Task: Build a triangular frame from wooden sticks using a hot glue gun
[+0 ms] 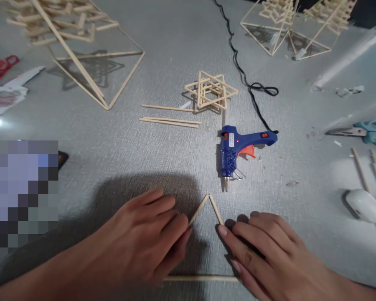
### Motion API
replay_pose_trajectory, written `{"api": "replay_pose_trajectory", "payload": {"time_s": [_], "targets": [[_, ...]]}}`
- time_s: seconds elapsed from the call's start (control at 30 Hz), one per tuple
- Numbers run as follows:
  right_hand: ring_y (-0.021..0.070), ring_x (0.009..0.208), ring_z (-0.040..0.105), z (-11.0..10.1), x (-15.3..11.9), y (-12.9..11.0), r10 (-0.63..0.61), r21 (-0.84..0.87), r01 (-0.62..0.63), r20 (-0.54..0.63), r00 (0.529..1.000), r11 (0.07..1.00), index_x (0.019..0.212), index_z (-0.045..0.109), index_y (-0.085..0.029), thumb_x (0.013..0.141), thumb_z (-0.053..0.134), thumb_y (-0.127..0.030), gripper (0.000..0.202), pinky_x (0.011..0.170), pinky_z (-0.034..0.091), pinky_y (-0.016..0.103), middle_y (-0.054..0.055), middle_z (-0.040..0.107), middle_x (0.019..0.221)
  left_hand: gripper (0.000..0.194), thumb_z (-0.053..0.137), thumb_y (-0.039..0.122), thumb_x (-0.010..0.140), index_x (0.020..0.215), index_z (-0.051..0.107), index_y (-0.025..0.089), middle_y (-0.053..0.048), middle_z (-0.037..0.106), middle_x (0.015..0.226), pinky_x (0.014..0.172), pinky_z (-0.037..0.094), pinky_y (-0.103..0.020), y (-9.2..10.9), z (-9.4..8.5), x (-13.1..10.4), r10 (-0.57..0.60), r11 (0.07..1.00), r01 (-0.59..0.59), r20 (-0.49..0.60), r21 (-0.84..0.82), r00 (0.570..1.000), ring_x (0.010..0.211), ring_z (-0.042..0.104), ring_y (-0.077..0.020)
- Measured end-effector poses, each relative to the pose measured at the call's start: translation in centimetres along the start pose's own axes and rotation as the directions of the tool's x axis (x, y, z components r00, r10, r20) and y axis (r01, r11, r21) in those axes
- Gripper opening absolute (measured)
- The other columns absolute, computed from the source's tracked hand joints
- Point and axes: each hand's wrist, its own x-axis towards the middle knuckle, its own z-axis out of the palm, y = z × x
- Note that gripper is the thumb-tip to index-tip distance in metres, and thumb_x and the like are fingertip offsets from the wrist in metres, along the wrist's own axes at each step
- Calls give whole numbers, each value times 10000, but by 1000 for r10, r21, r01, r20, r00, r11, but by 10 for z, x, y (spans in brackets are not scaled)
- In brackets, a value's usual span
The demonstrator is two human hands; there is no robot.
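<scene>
Scissors (25,79) lie toward the table's (175,154) left edge, and a large frame (73,55) of sticks stands toward the far left corner. Over the remote feed I see the left hand (153,234) by the near edge, its fingers curled, pinching the left stick (198,210). Farther off lie three loose sticks (167,121) and a star (201,90). On the table between the hands, the left stick meets the right stick (216,210) in a peak; a base stick (203,278) runs across nearer the near edge. A glue gun (230,152) points its nozzle nearby. The right hand (269,246) has its forefinger on the right stick, fingers bent; I cannot tell whether they grip. Teal scissors (368,130) and a white object (365,205) lie toward the right edge.
</scene>
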Motion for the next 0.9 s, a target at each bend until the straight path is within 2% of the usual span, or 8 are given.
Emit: {"api": "replay_pose_trajectory", "payload": {"time_s": [0.23,0.53,0.7,0.9], "targets": [[193,1031,694,1,2,1,-4,8,4,2,1000,1000,1309,785,-157,1176,435,-275,393,994,535,352,17,846,1095,409,441,153,1121,747,591,220,26,570,666,767,402,-399,2,-3,4,4,1000,-4,-16,-14,1000,669,503,-201],[225,1085,645,0,0,4,-33,42,32,22,999,999,1352,743,-103,1149,504,-238,341,986,513,390,65,807,1117,420,398,128,1128,766,598,201,18,577,702,763,392,-413,2,-13,6,30,999,-32,147,6,989,657,482,-191],[251,1101,626,1,-4,6,-59,39,57,35,998,998,1420,679,-83,1124,559,-201,340,985,494,417,87,765,1175,400,401,125,1098,739,556,209,17,522,658,695,353,-393,-2,-14,9,48,999,-49,123,0,991,606,424,-187],[262,1078,649,5,-7,8,-67,-5,67,7,998,998,1421,680,-127,1109,589,-233,343,949,524,407,96,753,1185,395,434,185,1123,752,567,212,17,553,661,702,347,-372,-5,-14,11,65,998,-67,137,7,988,617,438,-185]]}}
